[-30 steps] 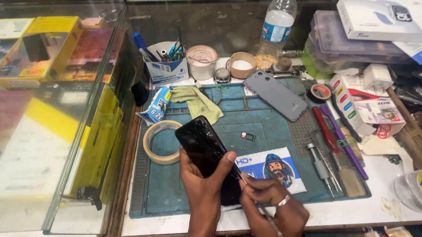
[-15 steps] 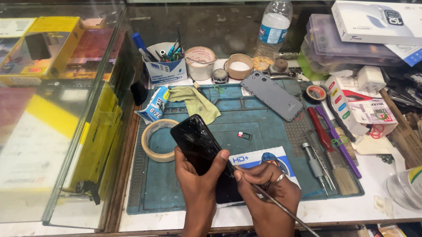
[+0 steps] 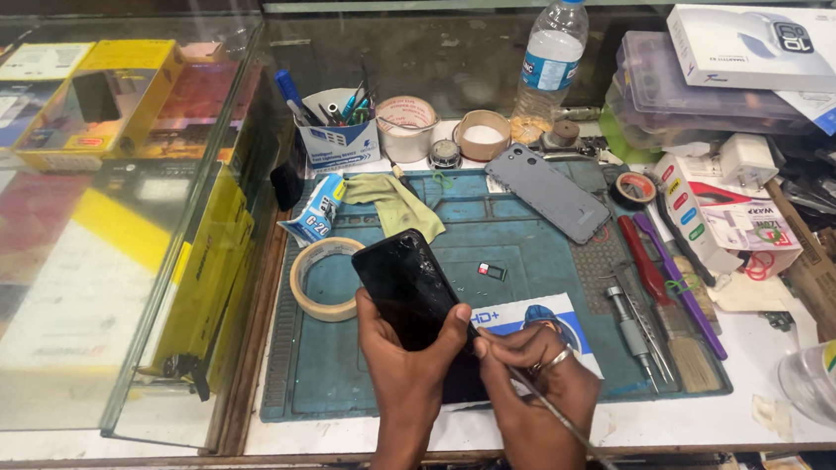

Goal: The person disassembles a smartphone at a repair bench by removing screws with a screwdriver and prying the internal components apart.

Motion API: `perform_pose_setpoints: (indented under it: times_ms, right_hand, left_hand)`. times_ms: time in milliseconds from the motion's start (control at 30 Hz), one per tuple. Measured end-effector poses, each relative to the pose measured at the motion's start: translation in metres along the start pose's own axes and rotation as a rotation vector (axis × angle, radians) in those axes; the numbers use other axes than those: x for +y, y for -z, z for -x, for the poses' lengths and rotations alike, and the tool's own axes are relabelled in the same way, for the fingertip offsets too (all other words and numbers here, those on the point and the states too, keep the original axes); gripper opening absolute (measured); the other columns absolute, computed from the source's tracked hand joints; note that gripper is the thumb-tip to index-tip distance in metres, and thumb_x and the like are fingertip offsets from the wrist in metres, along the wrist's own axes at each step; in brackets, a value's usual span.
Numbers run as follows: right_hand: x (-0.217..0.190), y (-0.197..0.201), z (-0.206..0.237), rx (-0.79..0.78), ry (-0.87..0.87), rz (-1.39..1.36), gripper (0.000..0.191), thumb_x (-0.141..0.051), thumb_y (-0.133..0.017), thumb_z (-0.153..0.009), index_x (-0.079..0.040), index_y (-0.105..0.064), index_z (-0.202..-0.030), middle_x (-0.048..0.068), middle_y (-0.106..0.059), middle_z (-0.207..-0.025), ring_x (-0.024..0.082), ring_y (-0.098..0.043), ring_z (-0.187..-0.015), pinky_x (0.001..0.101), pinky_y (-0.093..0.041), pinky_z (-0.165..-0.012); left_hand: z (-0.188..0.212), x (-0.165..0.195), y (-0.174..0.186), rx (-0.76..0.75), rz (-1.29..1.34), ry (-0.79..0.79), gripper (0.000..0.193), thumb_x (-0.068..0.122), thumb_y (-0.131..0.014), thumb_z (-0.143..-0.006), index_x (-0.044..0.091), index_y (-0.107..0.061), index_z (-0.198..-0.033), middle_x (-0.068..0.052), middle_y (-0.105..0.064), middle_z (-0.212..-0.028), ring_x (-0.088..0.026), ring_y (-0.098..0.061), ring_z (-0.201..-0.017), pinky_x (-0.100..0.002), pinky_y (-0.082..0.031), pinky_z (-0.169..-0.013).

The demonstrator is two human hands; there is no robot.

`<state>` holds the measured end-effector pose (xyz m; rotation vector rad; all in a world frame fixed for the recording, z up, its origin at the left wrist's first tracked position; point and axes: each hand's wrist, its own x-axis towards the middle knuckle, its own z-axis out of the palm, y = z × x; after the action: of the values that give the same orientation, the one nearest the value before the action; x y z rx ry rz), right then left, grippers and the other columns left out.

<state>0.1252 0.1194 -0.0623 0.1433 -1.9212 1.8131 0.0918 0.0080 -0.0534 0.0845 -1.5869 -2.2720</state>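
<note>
Far to our left stands a glass case [image 3: 90,229] with yellow and red boxes [image 3: 116,92] inside it. Beside it, on the bench [image 3: 771,422], lies a blue work mat [image 3: 537,244]. At the mat's left edge we see a ring of tape [image 3: 320,277] lying flat, with a small tube [image 3: 316,209] and a yellow-green cloth [image 3: 391,201] just behind it. Farther back sits a white holder of pens [image 3: 337,129], a white cup [image 3: 407,128] and a small bowl of white powder [image 3: 483,134].

Our left hand [image 3: 408,364] is closed around the lower end of a black phone [image 3: 404,284], thumb on one side and fingers on the other, so this grip is clamped on the phone. The phone is tilted above the front part of the mat, its top end pointing up and left toward the ring of tape.

Our right hand [image 3: 536,374], with a ring on one finger, pinches a thin metal tool [image 3: 562,420]; this grip is clamped on the tool. The tip of the tool meets the phone's lower right edge, just beside the left thumb.

Right of the hands, a grey phone [image 3: 548,191] lies face down on the mat below a water bottle [image 3: 551,57]. A red screwdriver [image 3: 646,268], a purple-handled tool [image 3: 682,286] and a brush [image 3: 687,351] lie along the mat's right side, near white boxes [image 3: 738,206].
</note>
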Motion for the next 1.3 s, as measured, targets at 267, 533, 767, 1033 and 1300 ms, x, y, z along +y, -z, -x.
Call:
perform_pose_setpoints:
  times_ms: [267, 533, 767, 1033, 1300]
  right_hand:
    - [0.013, 0.021, -0.006, -0.113, -0.189, -0.263, 0.017, 0.009, -0.072, -0.089, 0.0, -0.059, -0.082, 0.007, -0.066, -0.088, 0.007, -0.064, -0.084, 0.0202, -0.052, -0.075]
    - [0.002, 0.029, 0.01, -0.058, -0.054, -0.046, 0.016, 0.012, -0.074, -0.082, 0.0, -0.065, -0.081, 0.013, -0.072, -0.088, 0.015, -0.072, -0.084, 0.0265, -0.059, -0.07]
    - [-0.026, 0.035, 0.003, 0.012, 0.117, 0.023, 0.021, 0.015, -0.072, -0.084, 0.0, -0.059, -0.085, 0.015, -0.071, -0.094, 0.026, -0.077, -0.103, 0.0351, -0.063, -0.093]
    - [-0.038, 0.01, -0.011, 0.038, 0.219, 0.028, 0.022, 0.016, -0.075, -0.082, 0.001, -0.059, -0.085, 0.017, -0.071, -0.096, 0.026, -0.076, -0.101, 0.0352, -0.064, -0.089]
    - [-0.045, 0.001, -0.004, 0.142, 0.401, 0.16, 0.025, 0.014, -0.075, -0.085, -0.001, -0.056, -0.082, 0.02, -0.071, -0.098, 0.029, -0.076, -0.108, 0.0416, -0.062, -0.098]
  left_hand:
    - [0.001, 0.0, 0.0, -0.02, -0.043, -0.015, 0.065, 0.002, -0.085, -0.071, 0.001, -0.049, -0.125, -0.009, -0.068, -0.099, -0.015, -0.068, -0.086, -0.028, -0.058, -0.075]
    - [0.005, -0.004, 0.003, -0.052, -0.026, -0.066, 0.073, 0.004, -0.086, -0.068, -0.001, -0.046, -0.129, -0.009, -0.065, -0.105, -0.015, -0.066, -0.091, -0.028, -0.058, -0.079]
    - [0.008, -0.004, 0.002, -0.048, -0.097, -0.1, 0.084, 0.009, -0.089, -0.066, -0.002, -0.041, -0.133, -0.01, -0.065, -0.109, -0.015, -0.065, -0.097, -0.029, -0.057, -0.085]
    - [0.017, 0.008, -0.002, -0.187, -0.126, -0.18, 0.067, 0.012, -0.091, -0.07, -0.003, -0.047, -0.117, -0.012, -0.072, -0.1, -0.015, -0.073, -0.088, -0.029, -0.063, -0.077]
    - [0.022, -0.003, 0.0, -0.175, -0.155, -0.318, 0.067, 0.017, -0.094, -0.07, -0.002, -0.048, -0.116, -0.011, -0.074, -0.103, -0.016, -0.077, -0.09, -0.028, -0.064, -0.078]
